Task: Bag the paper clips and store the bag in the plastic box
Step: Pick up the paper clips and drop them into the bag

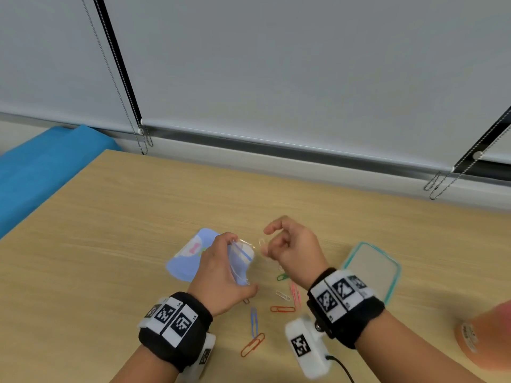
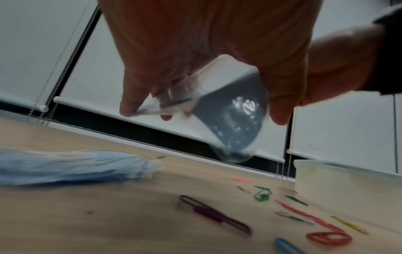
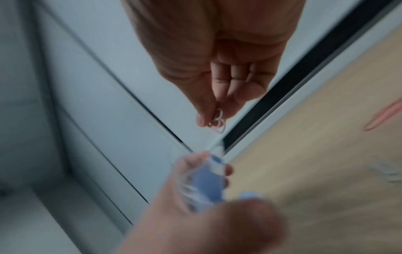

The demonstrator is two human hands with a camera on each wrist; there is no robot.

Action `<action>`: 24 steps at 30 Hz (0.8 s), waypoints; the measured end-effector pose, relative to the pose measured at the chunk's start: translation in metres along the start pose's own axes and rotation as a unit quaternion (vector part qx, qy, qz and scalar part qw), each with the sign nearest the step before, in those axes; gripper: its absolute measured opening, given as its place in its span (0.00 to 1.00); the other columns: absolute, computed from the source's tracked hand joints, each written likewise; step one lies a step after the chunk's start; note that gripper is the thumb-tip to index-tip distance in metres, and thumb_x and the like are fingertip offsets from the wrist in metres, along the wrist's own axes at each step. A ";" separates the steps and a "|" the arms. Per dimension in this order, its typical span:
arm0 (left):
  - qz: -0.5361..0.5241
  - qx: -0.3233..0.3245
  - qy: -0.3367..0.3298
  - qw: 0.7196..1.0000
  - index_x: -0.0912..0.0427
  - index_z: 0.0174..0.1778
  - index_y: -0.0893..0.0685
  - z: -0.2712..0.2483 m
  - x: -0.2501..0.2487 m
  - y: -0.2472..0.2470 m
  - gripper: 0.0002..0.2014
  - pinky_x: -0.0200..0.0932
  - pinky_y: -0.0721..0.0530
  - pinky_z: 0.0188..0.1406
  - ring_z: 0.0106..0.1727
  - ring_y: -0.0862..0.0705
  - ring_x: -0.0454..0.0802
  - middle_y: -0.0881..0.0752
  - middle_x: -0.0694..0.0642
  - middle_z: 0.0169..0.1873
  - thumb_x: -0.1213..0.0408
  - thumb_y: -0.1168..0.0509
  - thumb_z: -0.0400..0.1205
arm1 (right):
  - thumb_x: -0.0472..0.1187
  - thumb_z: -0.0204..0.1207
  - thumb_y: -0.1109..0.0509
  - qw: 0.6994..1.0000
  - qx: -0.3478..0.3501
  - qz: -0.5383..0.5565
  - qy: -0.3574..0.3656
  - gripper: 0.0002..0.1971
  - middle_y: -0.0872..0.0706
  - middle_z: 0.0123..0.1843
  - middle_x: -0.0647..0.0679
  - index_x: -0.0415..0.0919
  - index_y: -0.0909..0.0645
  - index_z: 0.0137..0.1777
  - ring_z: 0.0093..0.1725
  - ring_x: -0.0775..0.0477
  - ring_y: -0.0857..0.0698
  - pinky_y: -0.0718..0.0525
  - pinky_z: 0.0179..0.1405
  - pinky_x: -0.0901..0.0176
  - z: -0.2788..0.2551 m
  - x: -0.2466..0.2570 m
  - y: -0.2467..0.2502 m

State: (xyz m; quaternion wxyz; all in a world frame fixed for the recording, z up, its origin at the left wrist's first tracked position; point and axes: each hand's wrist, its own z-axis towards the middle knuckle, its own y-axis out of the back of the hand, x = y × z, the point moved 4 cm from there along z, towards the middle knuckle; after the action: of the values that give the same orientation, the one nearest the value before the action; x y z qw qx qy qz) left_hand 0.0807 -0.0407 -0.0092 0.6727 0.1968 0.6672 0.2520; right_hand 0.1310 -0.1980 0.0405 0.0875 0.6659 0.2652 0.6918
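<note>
My left hand (image 1: 221, 269) grips a small clear zip bag (image 1: 242, 258) above the table, its mouth turned toward the right hand; the left wrist view shows the bag (image 2: 230, 120) held between fingers and thumb. My right hand (image 1: 287, 244) pinches a pale paper clip (image 1: 262, 242) just right of the bag's mouth, and the right wrist view shows that clip (image 3: 217, 122) at the fingertips. Several coloured paper clips (image 1: 282, 309) lie on the wooden table below both hands. The clear plastic box (image 1: 372, 270) with a teal rim sits to the right.
A pale blue printed pouch (image 1: 184, 261) lies on the table behind the left hand. An orange roll (image 1: 486, 335) sits at the right edge. A blue cloth (image 1: 41, 172) lies off the table's left side. Window blinds with bead cords stand behind the table.
</note>
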 end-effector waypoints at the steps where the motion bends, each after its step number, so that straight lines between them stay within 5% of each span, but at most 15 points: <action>1: 0.004 0.002 -0.005 1.000 0.41 0.63 0.40 0.000 -0.004 -0.004 0.45 0.48 0.22 0.61 0.63 0.26 0.50 0.28 0.46 0.60 0.47 0.22 0.54 | 0.29 0.66 0.23 0.999 -0.008 0.037 -0.013 0.12 0.15 0.24 0.50 0.45 0.19 0.40 0.26 0.58 0.16 0.13 0.34 0.55 0.003 0.007 0.004; 4: -0.010 -0.004 -0.016 1.000 0.42 0.64 0.40 0.001 -0.019 -0.010 0.45 0.50 0.20 0.59 0.62 0.25 0.49 0.26 0.47 0.59 0.48 0.22 0.54 | 0.29 0.62 0.21 1.000 -0.008 0.017 -0.021 0.08 0.15 0.21 0.53 0.40 0.16 0.31 0.21 0.60 0.20 0.17 0.28 0.60 0.005 0.020 0.002; 9: -0.030 -0.020 -0.021 0.999 0.42 0.64 0.40 0.005 -0.031 -0.010 0.45 0.50 0.18 0.58 0.60 0.23 0.48 0.24 0.48 0.57 0.48 0.22 0.55 | 0.36 0.71 0.27 1.000 0.000 0.012 -0.028 0.06 0.08 0.35 0.41 0.41 0.11 0.35 0.23 0.51 0.18 0.14 0.29 0.55 -0.002 0.021 -0.007; 13: -0.021 -0.038 -0.008 0.999 0.43 0.65 0.40 0.009 -0.020 -0.001 0.46 0.48 0.22 0.64 0.64 0.26 0.49 0.26 0.48 0.61 0.46 0.22 0.54 | 0.36 0.76 0.31 0.995 -0.079 0.065 0.019 0.09 0.10 0.36 0.52 0.50 0.14 0.38 0.24 0.59 0.21 0.20 0.27 0.62 -0.007 0.015 0.007; 15: -0.016 -0.048 0.003 0.999 0.45 0.66 0.39 0.009 -0.011 0.009 0.47 0.47 0.24 0.66 0.65 0.26 0.49 0.27 0.47 0.61 0.45 0.22 0.53 | 0.35 0.74 0.31 0.996 0.000 -0.051 0.069 0.08 0.14 0.33 0.55 0.49 0.14 0.38 0.26 0.62 0.22 0.22 0.31 0.67 -0.020 0.002 0.002; 17: -0.007 -0.060 0.016 0.998 0.46 0.66 0.38 0.008 -0.002 0.019 0.48 0.49 0.24 0.68 0.66 0.27 0.50 0.27 0.47 0.61 0.44 0.21 0.53 | 0.34 0.73 0.32 0.953 0.184 -0.209 0.117 0.07 0.12 0.39 0.52 0.45 0.13 0.43 0.34 0.58 0.18 0.19 0.39 0.62 -0.045 -0.014 -0.021; 19: 0.001 -0.073 0.023 0.997 0.46 0.66 0.38 0.007 0.003 0.027 0.48 0.52 0.24 0.68 0.65 0.26 0.51 0.27 0.47 0.61 0.47 0.19 0.54 | 0.37 0.73 0.32 0.878 0.322 -0.309 0.172 0.09 0.13 0.49 0.45 0.43 0.14 0.51 0.49 0.44 0.16 0.17 0.48 0.53 -0.069 -0.031 -0.044; 21: 0.007 -0.078 0.021 0.997 0.46 0.66 0.38 0.005 0.005 0.031 0.47 0.52 0.24 0.68 0.65 0.26 0.51 0.27 0.47 0.60 0.47 0.19 0.54 | 0.40 0.75 0.32 0.821 0.362 -0.389 0.207 0.11 0.17 0.52 0.41 0.40 0.17 0.56 0.55 0.36 0.19 0.17 0.49 0.46 -0.079 -0.040 -0.059; 24: 0.004 -0.069 0.021 0.997 0.44 0.65 0.39 0.002 0.005 0.028 0.47 0.52 0.24 0.68 0.65 0.26 0.50 0.27 0.46 0.61 0.45 0.20 0.53 | 0.36 0.72 0.31 0.786 0.361 -0.436 0.250 0.07 0.18 0.48 0.38 0.35 0.18 0.49 0.52 0.33 0.19 0.16 0.45 0.43 -0.080 -0.041 -0.073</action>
State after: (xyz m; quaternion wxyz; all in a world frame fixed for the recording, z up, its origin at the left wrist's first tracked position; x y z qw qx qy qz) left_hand 0.0806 -0.0155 0.0036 0.6695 0.1476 0.6613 0.3045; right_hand 0.0405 -0.1758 -0.0281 0.0639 0.2667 0.7699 0.5762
